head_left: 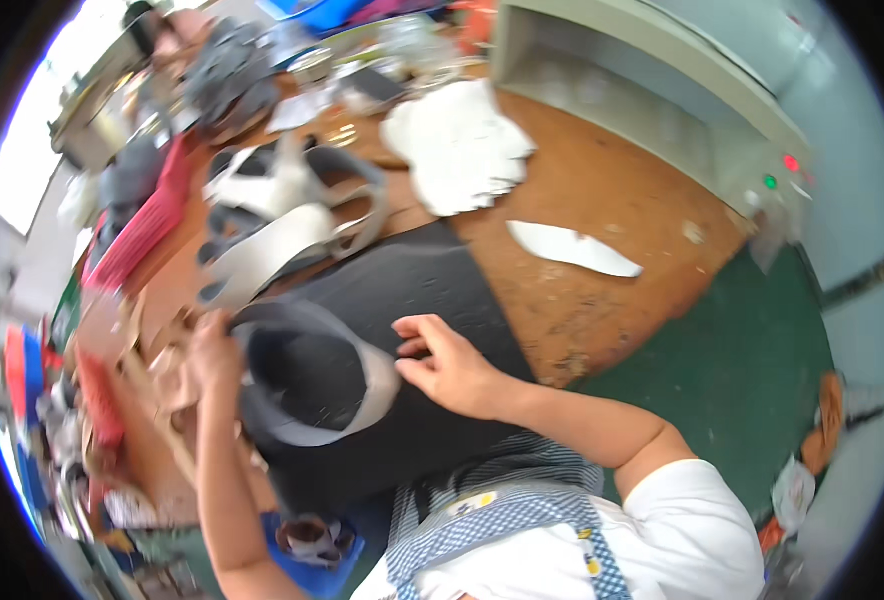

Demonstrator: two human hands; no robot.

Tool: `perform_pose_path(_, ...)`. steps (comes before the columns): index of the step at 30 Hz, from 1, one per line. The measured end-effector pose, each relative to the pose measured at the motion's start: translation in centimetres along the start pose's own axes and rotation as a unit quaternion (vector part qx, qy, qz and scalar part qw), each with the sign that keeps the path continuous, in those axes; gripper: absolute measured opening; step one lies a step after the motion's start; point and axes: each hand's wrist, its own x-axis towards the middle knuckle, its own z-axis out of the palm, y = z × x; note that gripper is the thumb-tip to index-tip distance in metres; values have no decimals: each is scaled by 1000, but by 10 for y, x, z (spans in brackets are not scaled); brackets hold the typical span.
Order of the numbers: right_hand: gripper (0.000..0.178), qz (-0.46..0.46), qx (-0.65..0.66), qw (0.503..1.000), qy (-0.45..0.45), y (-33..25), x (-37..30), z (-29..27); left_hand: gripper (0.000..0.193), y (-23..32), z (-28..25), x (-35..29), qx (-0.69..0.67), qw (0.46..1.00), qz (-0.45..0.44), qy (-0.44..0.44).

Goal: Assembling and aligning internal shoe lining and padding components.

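A curved grey-white band [372, 385], bent into a loop, is over a black mat [442, 290] on the table in front of me. My left hand [214, 352] grips the loop's left side with closed fingers, though motion blurs them. Just off the loop's right side is my right hand [452, 368], its fingers loosely curled and parted from the thumb, with nothing in them. Beyond the mat's far left edge lies a heap of similar grey and white curved pieces [302, 185].
Farther back sits a stack of white cut pieces [457, 145]. One white sole-shaped piece [574, 248] lies right of the mat. A grey machine [652, 100] with an open recess stands at the back right. Pink material [147, 235] and tan scraps [167, 385] are to the left.
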Motion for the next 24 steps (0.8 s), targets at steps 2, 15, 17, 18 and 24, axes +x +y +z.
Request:
perform_pose_path(2,35,-154,-231,953,120,-15,-5,-33,26,-19,-6,19,-20,997,45,60)
perform_pose_path(15,18,23,-465,830,307,10,-4,-293,22,189,-81,-103,-372,904,203,-48)
perform_pose_path(17,21,28,-355,848,393,25,25,-345,15,220,-65,-135,-449,862,189,-137)
perform_pose_path(18,22,-10,-338,839,427,42,45,-377,14,223,-48,-149,-455,864,155,-147)
perform_pose_path(24,29,24,-294,798,525,58,139,-554,13,239,-27,-156,-434,887,126,-95)
